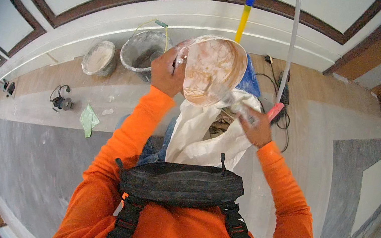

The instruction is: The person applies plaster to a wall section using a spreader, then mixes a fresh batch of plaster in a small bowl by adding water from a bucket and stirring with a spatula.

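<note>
Left hand (167, 71) is closed around the rim of a shallow round mixing bowl (211, 71), gripping it at the bowl's nine o'clock edge. The bowl sits at twelve o'clock from the chest harness (181, 184), held in the air above the floor (36, 158), its open face tilted up toward the camera; smeared brownish-white residue coats the inside. It has no marked long axis; its rim is slightly oval, the longer span running from one o'clock to seven o'clock.

Right hand (254, 125) is curled shut on a small tool with a pink handle (274, 110); the handle points to one o'clock, the working end toward the bowl's lower rim at ten o'clock. The blade itself is blurred.

Judgement: scraping goes best with the bowl held steady and the tool drawn flat along the wall.

A white cloth (208, 132) hangs beneath. Two buckets (142, 52) stand at eleven o'clock by the wall.
</note>
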{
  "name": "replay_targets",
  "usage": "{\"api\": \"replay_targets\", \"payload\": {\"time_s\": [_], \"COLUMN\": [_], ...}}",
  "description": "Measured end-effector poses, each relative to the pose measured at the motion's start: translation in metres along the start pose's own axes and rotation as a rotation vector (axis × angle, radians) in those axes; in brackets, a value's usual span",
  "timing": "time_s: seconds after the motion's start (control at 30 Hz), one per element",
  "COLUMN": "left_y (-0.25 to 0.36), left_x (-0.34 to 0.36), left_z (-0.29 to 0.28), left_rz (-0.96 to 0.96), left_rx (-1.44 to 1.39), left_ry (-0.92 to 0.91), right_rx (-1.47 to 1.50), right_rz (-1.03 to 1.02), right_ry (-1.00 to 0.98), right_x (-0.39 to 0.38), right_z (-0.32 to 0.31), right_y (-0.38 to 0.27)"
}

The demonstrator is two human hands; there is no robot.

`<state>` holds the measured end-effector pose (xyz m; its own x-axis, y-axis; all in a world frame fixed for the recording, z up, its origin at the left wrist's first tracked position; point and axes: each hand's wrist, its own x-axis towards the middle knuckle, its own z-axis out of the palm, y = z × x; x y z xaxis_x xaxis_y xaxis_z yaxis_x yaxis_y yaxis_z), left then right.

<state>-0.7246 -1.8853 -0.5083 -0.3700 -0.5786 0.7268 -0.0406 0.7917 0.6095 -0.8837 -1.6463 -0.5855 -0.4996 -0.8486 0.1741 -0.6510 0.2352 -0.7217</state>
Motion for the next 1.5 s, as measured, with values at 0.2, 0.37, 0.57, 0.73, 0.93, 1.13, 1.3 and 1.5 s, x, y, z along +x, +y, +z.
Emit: {"api": "replay_targets", "payload": {"time_s": [0.2,0.37,0.57,0.73,0.93,1.13,1.3,1.5], "left_y": [0.01,0.011,-0.053,-0.145,-0.192,-0.277,-0.167,-0.102], "left_x": [0.006,0.011,-0.007,-0.068,-0.178,-0.276,-0.212,-0.18], "left_z": [0.009,0.031,0.017,0.007,-0.041,-0.022,0.068,0.056], "left_rz": [0.029,0.048,-0.149,-0.526,-1.288,-1.757,-1.308,-0.951], "left_rx": [-0.067,-0.052,0.116,0.283,0.35,0.442,0.193,0.085], "left_ry": [0.048,0.22,0.123,0.019,-0.029,0.231,-0.421,-1.041], "right_rx": [-0.097,0.188,0.986,0.761,0.073,-0.188,-0.582,-0.011], "right_rz": [-0.028,0.183,0.825,0.7,0.554,0.499,0.13,0.246], "right_ry": [0.2,0.096,-0.246,-0.283,-0.274,-0.237,-0.277,-0.16], "right_x": [0.012,-0.005,0.005,-0.012,-0.036,-0.041,-0.059,-0.023], "right_z": [-0.035,0.024,0.06,0.024,-0.038,0.013,-0.051,-0.023], "right_y": [0.008,0.016,-0.024,0.039,0.139,0.13,0.072,0.043]}}
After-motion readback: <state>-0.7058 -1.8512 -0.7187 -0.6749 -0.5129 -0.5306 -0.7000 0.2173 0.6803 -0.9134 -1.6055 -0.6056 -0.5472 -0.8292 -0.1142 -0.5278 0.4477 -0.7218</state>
